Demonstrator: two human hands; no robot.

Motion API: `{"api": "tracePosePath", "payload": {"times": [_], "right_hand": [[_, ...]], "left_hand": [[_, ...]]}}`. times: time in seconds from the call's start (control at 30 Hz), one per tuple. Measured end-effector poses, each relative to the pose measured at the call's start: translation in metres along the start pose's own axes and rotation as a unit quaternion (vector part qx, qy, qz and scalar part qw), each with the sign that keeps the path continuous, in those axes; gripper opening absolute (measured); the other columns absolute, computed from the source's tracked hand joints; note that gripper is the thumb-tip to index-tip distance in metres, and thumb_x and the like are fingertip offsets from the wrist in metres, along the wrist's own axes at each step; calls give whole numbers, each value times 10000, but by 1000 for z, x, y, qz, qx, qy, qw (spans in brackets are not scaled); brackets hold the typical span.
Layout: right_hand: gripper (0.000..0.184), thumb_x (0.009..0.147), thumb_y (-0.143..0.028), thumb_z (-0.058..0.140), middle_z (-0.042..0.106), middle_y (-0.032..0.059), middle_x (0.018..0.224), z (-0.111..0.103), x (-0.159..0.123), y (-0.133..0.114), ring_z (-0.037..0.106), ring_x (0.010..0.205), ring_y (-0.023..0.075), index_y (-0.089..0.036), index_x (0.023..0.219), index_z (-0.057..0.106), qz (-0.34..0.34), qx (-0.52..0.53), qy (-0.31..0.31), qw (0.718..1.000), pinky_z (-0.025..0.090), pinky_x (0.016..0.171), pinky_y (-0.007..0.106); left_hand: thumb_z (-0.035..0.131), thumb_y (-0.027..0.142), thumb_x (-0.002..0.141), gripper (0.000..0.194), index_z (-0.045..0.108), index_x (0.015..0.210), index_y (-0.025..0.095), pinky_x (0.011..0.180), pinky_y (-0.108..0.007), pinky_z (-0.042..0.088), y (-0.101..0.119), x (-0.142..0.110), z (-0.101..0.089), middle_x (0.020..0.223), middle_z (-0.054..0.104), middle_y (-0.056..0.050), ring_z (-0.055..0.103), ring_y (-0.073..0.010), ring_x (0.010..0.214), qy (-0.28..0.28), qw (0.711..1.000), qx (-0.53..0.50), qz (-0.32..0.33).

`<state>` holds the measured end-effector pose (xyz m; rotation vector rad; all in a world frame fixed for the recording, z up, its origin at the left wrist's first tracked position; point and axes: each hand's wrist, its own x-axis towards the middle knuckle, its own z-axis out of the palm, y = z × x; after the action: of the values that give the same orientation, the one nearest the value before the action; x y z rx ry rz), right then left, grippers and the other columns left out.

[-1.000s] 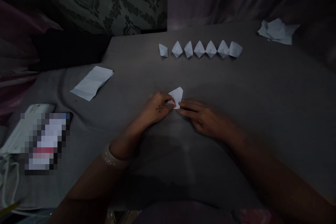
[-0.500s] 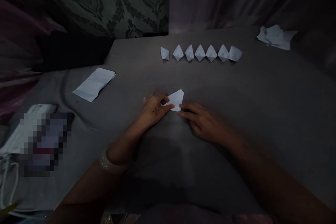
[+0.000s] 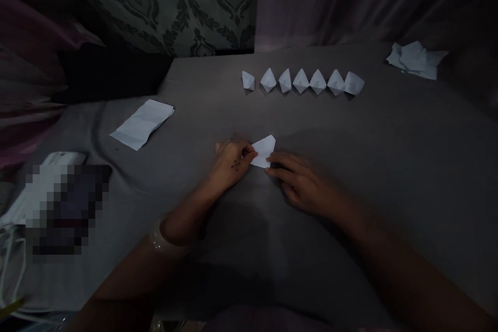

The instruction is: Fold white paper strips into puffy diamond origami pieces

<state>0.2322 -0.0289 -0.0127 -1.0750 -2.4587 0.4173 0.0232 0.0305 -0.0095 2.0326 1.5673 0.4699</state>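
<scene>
Dim light; person at a grey cloth surface [image 3: 210, 114], both hands on one small folded paper [image 3: 265, 149], which lies near the middle of it, low and between the fingers. Left hand [image 3: 231, 161]: thumb and forefinger closed in a pinch on the paper's left side. Right hand [image 3: 305, 181]: two fingers reach straight to its right edge, tips touching; whether anything presses from underneath cannot be told. Judged from this, good handling would mean a light left pinch, right fingertips pressing flat so the sheet cannot skid, and edges matched before any crease is run firm; soft cloth beneath probably gives poor backing, and a hard squeeze could buckle the paper. Main hindrance: the left fingers cover part of the sheet, and the gloom hides fine creases. Beyond the hands, a row of seven folded paper shapes [image 3: 301, 82], some touching, the leftmost apart. Off to the left, a paper stack [image 3: 143, 123], slightly fanned; far right, a loose paper pile [image 3: 416, 58]. Near left edge, a blurred-out dark device [image 3: 73, 207] beside a white object [image 3: 64, 158], white cable [image 3: 23, 264] just below. All these sit well apart from the working fingers.
</scene>
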Motion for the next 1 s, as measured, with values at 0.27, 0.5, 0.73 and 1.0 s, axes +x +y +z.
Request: {"api": "tracePosePath", "payload": {"times": [0.27, 0.5, 0.73, 1.0], "right_hand": [[336, 845, -93, 475, 623, 112, 1278, -6, 10, 1, 573, 1170, 259, -140, 1110, 676, -19, -4, -19, 1000, 441, 1047, 457], [223, 920, -200, 498, 687, 82, 925, -3, 32, 13, 617, 854, 199, -142, 882, 710, -14, 89, -5, 996, 509, 772, 339], [182, 947, -264, 516, 635, 61, 913, 7, 35, 27, 570, 874, 187, -181, 872, 660, -27, 127, -12, 991, 464, 772, 317], [132, 933, -159, 486, 621, 64, 1000, 10, 33, 27, 534, 916, 191, -185, 915, 614, -26, 124, -4, 992, 446, 815, 330]], "left_hand": [[578, 313, 875, 169, 677, 807, 194, 865, -419, 353, 2, -2, -2, 856, 705, -34, 608, -230, 867, 8, 998, 47, 35], [577, 300, 873, 161, 677, 806, 192, 874, -414, 347, 2, 1, -1, 880, 699, -30, 598, -224, 894, -5, 999, 38, 23], [565, 303, 874, 172, 676, 800, 195, 890, -419, 348, 3, 1, -3, 876, 694, -40, 587, -229, 912, -15, 999, 31, 24], [567, 308, 877, 165, 670, 802, 203, 883, -420, 338, 1, 1, -2, 849, 677, -22, 583, -215, 884, -14, 999, 36, 30]]}}
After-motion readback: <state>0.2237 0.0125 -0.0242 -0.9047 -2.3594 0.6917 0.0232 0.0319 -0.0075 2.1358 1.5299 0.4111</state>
